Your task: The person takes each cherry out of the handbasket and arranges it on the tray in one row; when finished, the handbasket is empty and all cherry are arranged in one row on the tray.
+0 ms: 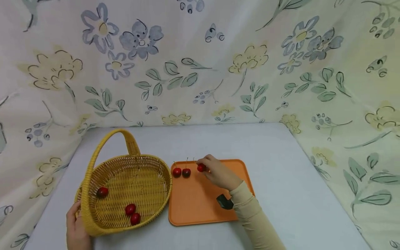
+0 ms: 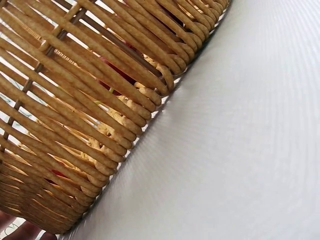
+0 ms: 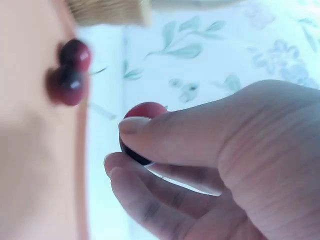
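Note:
My right hand pinches a red cherry between thumb and fingertips, above the far part of an orange tray. The right wrist view shows this cherry with a red top and dark underside. Two more cherries with stems, one and another, lie side by side at the tray's far left. My left hand holds the near left side of a yellow wicker basket; the basket partly hides its fingers. Inside the basket are three cherries: one at left, two nearer the front.
The basket's arched handle rises on its left side. Basket and tray stand side by side on a white table. A dark green patch shows beside the right wrist. Floral cloth hangs behind and at both sides.

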Demonstrator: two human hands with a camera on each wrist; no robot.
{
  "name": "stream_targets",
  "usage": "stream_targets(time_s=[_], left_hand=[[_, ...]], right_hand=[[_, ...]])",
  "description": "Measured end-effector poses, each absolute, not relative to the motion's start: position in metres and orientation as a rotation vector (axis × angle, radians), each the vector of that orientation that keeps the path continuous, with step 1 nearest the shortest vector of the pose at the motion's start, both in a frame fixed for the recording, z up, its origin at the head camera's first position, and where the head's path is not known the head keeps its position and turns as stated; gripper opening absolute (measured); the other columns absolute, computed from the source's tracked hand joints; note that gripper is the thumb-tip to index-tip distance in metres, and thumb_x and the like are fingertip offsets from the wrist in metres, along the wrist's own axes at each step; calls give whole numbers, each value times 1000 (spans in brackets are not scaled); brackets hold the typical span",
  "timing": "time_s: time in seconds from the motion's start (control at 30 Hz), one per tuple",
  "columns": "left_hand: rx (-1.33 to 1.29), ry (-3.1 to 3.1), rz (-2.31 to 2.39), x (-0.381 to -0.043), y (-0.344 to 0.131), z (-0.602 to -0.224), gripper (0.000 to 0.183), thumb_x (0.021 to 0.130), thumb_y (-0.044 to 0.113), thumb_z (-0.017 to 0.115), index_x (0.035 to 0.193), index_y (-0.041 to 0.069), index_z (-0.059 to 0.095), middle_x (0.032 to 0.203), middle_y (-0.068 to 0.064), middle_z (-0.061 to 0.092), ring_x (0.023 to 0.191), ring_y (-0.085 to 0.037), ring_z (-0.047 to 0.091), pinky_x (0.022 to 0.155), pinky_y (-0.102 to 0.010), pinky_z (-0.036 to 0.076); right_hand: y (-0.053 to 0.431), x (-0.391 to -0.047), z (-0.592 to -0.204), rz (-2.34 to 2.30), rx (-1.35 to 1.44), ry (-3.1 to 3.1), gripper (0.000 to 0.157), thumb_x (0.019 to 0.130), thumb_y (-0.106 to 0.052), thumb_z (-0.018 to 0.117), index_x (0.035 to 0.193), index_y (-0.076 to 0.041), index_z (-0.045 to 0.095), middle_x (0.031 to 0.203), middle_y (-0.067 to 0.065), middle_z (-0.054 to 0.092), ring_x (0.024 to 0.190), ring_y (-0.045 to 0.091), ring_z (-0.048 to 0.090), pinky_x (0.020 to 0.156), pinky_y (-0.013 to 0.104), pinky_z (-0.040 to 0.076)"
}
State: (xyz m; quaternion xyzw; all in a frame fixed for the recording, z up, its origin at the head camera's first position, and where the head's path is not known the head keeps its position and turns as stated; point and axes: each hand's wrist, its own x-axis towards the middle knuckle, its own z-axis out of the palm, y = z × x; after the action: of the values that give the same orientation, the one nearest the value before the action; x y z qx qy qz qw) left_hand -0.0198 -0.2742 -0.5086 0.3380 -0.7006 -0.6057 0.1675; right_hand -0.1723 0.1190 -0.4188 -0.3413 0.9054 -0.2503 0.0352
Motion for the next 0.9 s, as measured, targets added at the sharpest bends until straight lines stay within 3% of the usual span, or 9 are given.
stream_targets(time_s=[0.2, 0.53, 0.9], left_hand=[[953, -2088, -1598, -19, -276, -506, 39, 104, 35, 29, 142, 31, 39, 142, 10, 37, 129, 5, 27, 89, 0, 22], [1022, -1950, -1757, -20, -269, -502, 37, 103, 39, 35, 139, 36, 42, 139, 16, 40, 129, 6, 27, 84, 2, 24], [1021, -1992, -1760, -19, -269, -499, 37, 104, 39, 30, 140, 37, 39, 144, 14, 33, 133, 5, 21, 90, 1, 19]], right_hand=[[113, -178, -448, -747, -830, 2770, 39, 93, -24, 65, 125, -6, 55, 109, 3, 60, 89, 13, 59, 75, 25, 50], [108, -191, -475, -785, -746, 2764, 33, 91, -24, 67, 115, -6, 54, 107, 6, 58, 95, 16, 55, 84, 32, 49], [102, -194, -481, -758, -723, 2774, 37, 92, -34, 65, 117, -8, 56, 104, 2, 55, 88, 13, 52, 81, 30, 48]])
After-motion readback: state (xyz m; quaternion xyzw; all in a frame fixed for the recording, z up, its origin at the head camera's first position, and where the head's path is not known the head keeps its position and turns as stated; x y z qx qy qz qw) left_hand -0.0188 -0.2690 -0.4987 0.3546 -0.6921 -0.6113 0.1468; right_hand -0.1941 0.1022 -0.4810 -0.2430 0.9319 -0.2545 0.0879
